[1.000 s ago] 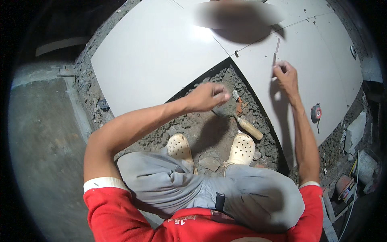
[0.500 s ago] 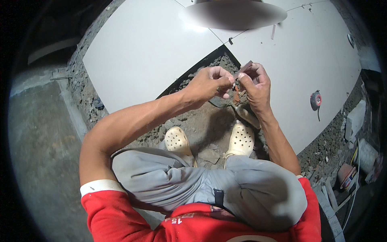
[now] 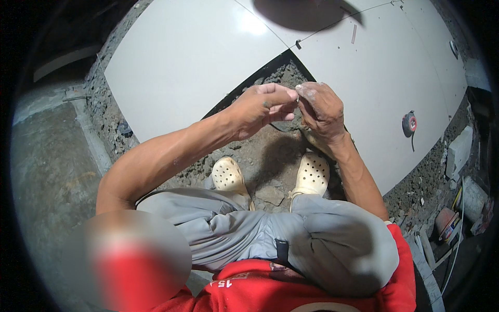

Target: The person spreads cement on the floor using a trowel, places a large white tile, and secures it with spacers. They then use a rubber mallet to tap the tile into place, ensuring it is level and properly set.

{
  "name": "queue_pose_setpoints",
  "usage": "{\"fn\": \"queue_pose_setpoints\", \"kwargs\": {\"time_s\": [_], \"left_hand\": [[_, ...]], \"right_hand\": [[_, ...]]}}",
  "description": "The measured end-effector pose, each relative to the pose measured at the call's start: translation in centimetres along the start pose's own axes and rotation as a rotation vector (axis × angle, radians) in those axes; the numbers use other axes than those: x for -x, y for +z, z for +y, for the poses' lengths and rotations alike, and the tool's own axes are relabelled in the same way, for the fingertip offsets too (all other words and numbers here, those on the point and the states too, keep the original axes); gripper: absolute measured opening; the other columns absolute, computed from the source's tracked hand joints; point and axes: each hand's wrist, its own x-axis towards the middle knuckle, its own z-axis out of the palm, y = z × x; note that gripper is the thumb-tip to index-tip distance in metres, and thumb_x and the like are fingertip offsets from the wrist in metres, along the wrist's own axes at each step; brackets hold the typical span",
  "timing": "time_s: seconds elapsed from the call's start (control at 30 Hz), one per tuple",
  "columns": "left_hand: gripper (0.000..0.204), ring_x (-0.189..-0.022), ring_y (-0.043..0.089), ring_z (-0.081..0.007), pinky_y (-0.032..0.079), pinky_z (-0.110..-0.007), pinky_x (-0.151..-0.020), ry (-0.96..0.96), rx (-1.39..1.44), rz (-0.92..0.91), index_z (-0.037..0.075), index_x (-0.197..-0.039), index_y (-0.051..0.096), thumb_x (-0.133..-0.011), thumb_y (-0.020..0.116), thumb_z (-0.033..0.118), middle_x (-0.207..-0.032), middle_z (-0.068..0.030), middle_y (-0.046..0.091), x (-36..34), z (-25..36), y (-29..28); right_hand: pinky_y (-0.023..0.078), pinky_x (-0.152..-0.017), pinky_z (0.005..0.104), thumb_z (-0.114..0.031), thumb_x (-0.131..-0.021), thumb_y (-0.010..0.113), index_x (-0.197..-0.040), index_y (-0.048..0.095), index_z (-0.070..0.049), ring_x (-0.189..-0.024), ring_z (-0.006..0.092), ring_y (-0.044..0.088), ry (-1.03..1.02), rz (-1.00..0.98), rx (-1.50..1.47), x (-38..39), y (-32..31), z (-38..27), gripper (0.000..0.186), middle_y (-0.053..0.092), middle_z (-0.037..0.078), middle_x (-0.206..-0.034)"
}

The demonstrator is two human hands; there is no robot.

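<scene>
I squat over a patch of grey mortar (image 3: 267,153) set between large white floor tiles (image 3: 192,62). My left hand (image 3: 260,106) and my right hand (image 3: 323,109) meet above the patch, fingertips touching. Between them they pinch a small pale piece (image 3: 298,91); it is too small to make out its kind. My cream clogs (image 3: 227,174) (image 3: 313,171) stand on the mortar right below the hands. Something brownish shows under my right wrist, mostly hidden.
A red and black tape measure (image 3: 409,124) lies on the white tile (image 3: 384,83) to the right. A thin pale strip (image 3: 354,34) and a small dark clip (image 3: 298,44) sit on the tile joints farther off. Rubble, blocks and containers (image 3: 452,218) line the right edge; bare concrete (image 3: 47,171) is at left.
My right hand left the tile at the right, where it touched a thin strip, and came back to meet the left hand. Both hands now sit closer together and nearer to me.
</scene>
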Motion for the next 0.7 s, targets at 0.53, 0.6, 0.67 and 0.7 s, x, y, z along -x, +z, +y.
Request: {"fn": "queue_pose_setpoints", "kwargs": {"time_s": [0.53, 0.6, 0.67, 0.7], "left_hand": [[0.036, -0.088, 0.072, -0.0158, 0.058, -0.031, -0.076, 0.318, -0.774, 0.189, 0.002, -0.127, 0.072, -0.101, 0.072, 0.026, -0.104, -0.0117, 0.077, 2.1, 1.3, 0.2], [0.036, -0.091, 0.072, -0.0168, 0.059, -0.031, -0.079, 0.364, -0.746, 0.145, 0.001, -0.127, 0.072, -0.101, 0.072, 0.026, -0.107, -0.0126, 0.076, 2.4, 1.4, -0.1], [0.039, -0.095, 0.072, -0.0186, 0.06, -0.032, -0.082, 0.38, -0.684, 0.101, -0.001, -0.127, 0.071, -0.101, 0.073, 0.028, -0.11, -0.0142, 0.075, 2.6, 1.4, -0.3], [0.042, -0.097, 0.072, -0.0199, 0.06, -0.033, -0.085, 0.38, -0.637, 0.083, -0.002, -0.127, 0.07, -0.1, 0.073, 0.03, -0.112, -0.0153, 0.075, 2.7, 1.4, -0.3]], "right_hand": [[0.058, -0.081, 0.0296, -0.019, -0.102, 0.071, -0.119, 0.07, 0.003, -0.089, 0.0135, 0.07, 0.754, -0.073, -0.787, -0.2, -1.0, -2.1, 0.027, 0.075, 0.008, -0.105], [0.058, -0.079, 0.0286, -0.021, -0.103, 0.07, -0.118, 0.07, 0.003, -0.087, 0.0125, 0.07, 0.792, -0.061, -0.831, -0.2, -0.8, -2.3, 0.028, 0.075, 0.008, -0.103], [0.058, -0.078, 0.0278, -0.021, -0.104, 0.069, -0.118, 0.07, 0.002, -0.086, 0.0118, 0.069, 0.817, -0.015, -0.918, -0.1, -0.5, -2.7, 0.027, 0.074, 0.007, -0.1], [0.058, -0.078, 0.0274, -0.021, -0.104, 0.069, -0.118, 0.069, 0.002, -0.085, 0.0114, 0.069, 0.827, 0.002, -0.964, -0.1, -0.4, -2.9, 0.027, 0.074, 0.007, -0.099]]}}
